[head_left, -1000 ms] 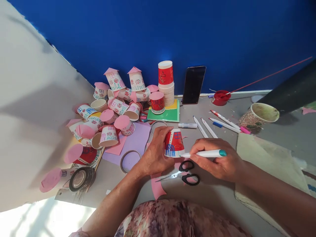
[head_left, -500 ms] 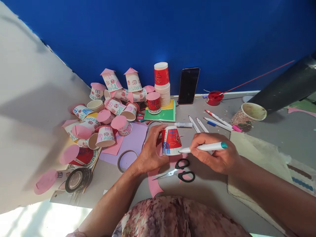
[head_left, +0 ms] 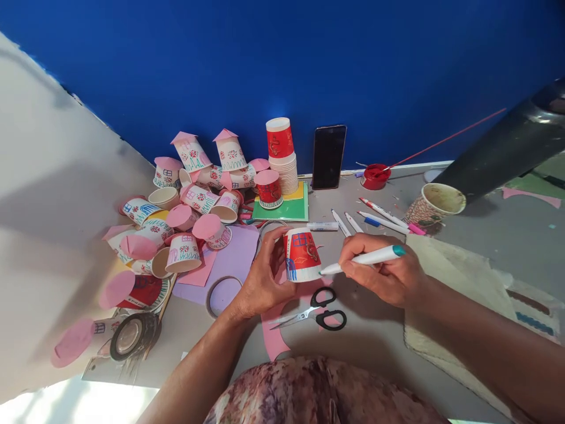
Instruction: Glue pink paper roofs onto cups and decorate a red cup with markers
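Note:
An upside-down red paper cup (head_left: 302, 254) with a blue window and blue lines drawn on it is held in my left hand (head_left: 261, 277), just above the grey table (head_left: 379, 341). My right hand (head_left: 383, 272) grips a white marker with a teal end (head_left: 362, 258); its tip touches the cup's lower right rim. Black-handled scissors (head_left: 314, 312) lie on a pink paper scrap right below both hands.
A heap of decorated cups with pink roofs (head_left: 185, 200) fills the left. A stack of red cups (head_left: 281, 154), a phone (head_left: 328, 156), green and yellow card (head_left: 282, 207), loose markers (head_left: 375, 218), a red lid (head_left: 374, 175), a used patterned cup (head_left: 433, 203), tape rolls (head_left: 128, 335) and a cloth (head_left: 468, 294) surround them.
My left hand has turned the red cup, so the blue lines moved toward the left side. The marker tip stays at the cup's lower rim. The camera view drifted slightly.

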Available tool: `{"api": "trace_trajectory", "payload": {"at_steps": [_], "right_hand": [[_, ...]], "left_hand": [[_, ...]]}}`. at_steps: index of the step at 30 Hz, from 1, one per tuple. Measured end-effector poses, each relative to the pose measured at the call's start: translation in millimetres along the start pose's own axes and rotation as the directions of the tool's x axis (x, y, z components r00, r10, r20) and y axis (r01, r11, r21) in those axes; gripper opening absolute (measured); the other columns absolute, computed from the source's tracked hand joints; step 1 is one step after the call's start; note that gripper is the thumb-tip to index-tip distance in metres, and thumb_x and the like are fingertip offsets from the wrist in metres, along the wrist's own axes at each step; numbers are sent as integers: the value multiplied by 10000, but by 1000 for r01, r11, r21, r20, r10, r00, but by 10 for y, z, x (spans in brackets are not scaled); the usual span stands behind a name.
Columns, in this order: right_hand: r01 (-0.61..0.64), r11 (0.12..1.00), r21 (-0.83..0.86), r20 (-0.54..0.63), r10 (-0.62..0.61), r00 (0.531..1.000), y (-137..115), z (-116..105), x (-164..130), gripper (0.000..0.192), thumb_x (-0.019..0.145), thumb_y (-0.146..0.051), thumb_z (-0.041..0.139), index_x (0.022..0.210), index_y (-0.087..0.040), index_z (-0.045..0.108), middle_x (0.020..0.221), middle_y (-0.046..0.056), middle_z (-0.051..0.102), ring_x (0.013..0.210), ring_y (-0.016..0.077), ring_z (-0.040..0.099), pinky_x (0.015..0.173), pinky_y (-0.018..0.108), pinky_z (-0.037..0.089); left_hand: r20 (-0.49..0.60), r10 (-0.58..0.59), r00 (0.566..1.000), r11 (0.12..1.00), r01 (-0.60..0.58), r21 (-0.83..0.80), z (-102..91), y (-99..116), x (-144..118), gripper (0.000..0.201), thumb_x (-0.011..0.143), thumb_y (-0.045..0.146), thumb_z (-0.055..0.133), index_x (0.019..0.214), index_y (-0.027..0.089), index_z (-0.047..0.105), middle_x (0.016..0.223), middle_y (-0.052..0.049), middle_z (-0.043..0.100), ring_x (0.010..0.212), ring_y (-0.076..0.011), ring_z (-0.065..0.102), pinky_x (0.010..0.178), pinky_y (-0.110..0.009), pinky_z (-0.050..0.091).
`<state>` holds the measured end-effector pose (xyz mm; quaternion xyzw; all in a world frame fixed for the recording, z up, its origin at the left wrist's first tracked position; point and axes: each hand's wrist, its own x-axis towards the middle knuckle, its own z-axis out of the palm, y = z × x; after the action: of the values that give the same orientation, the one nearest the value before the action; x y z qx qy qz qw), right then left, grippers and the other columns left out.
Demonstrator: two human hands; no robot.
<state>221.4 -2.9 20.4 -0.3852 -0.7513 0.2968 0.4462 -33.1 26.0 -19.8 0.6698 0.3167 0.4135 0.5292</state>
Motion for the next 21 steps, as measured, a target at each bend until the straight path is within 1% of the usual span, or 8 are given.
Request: {"api": "trace_trajectory", "payload": {"at_steps": [3, 5, 7, 10, 13, 14, 16, 21], "right_hand": [[-83, 992, 90, -48, 88, 995, 7, -28, 17, 179, 964, -274, 628, 799, -213, 660, 642, -19, 628, 481, 101, 469, 456, 262, 361], [-153, 969, 192, -131, 180, 975, 52, -35, 35, 144, 952, -297, 663, 834, -215, 676, 661, -8, 652, 504, 113, 504, 454, 252, 382], [-210, 924, 320, -164, 272, 948, 129, -27, 62, 128, 932, -333, 709, 885, -215, 691, 663, -5, 664, 532, 127, 543, 466, 244, 420], [-274, 835, 478, -117, 370, 922, 249, -2, 112, 223, 893, -418, 775, 904, -206, 708, 710, 16, 692, 563, 131, 567, 473, 241, 442], [-312, 766, 562, -58, 413, 909, 297, 12, 133, 321, 856, -494, 816, 922, -198, 712, 714, 24, 690, 534, 125, 538, 452, 249, 423], [-315, 764, 563, -49, 411, 910, 289, 12, 127, 328, 858, -500, 816, 937, -198, 716, 706, 22, 685, 531, 126, 533, 453, 252, 420], [-293, 804, 517, -54, 373, 926, 241, 7, 101, 284, 886, -472, 796, 937, -201, 726, 681, 11, 665, 535, 127, 531, 463, 253, 418], [-115, 965, 237, -115, 145, 983, 5, 17, 43, 164, 940, -314, 706, 813, -211, 713, 661, -8, 644, 529, 113, 516, 468, 244, 389]], "left_hand": [[-4, 20, 1000, 1000, -20, 7, -12, -12, 7, 856, 677, 99, 782, 1434, 288, 432, 1481, -124, 544, 1387, -303, 603, 1201, -524, 489], [-22, 38, 999, 999, -37, 40, -32, -19, 12, 849, 688, 114, 788, 1439, 284, 429, 1487, -124, 536, 1401, -312, 590, 1221, -541, 465], [-44, 55, 997, 996, -52, 75, -51, -25, 16, 849, 699, 136, 794, 1453, 277, 431, 1508, -126, 516, 1421, -319, 568, 1241, -547, 440], [-57, 70, 996, 994, -65, 87, -61, -22, 24, 860, 715, 161, 800, 1483, 275, 428, 1524, -127, 502, 1424, -313, 562, 1238, -530, 446], [-60, 49, 997, 997, -46, 57, -49, -8, 27, 882, 732, 203, 811, 1508, 286, 399, 1559, -138, 478, 1428, -320, 566, 1215, -524, 477], [-59, 37, 998, 998, -35, 43, -45, -3, 26, 900, 737, 216, 814, 1521, 292, 380, 1570, -142, 473, 1432, -325, 568, 1211, -527, 483], [-54, 25, 998, 999, -23, 29, -41, 2, 21, 935, 739, 224, 816, 1548, 300, 353, 1580, -146, 475, 1442, -332, 564, 1215, -535, 479], [-56, 58, 997, 992, -51, 115, -48, -18, -7, 907, 747, 179, 771, 1562, 285, 387, 1583, -147, 456, 1468, -328, 525, 1234, -535, 450]]}}
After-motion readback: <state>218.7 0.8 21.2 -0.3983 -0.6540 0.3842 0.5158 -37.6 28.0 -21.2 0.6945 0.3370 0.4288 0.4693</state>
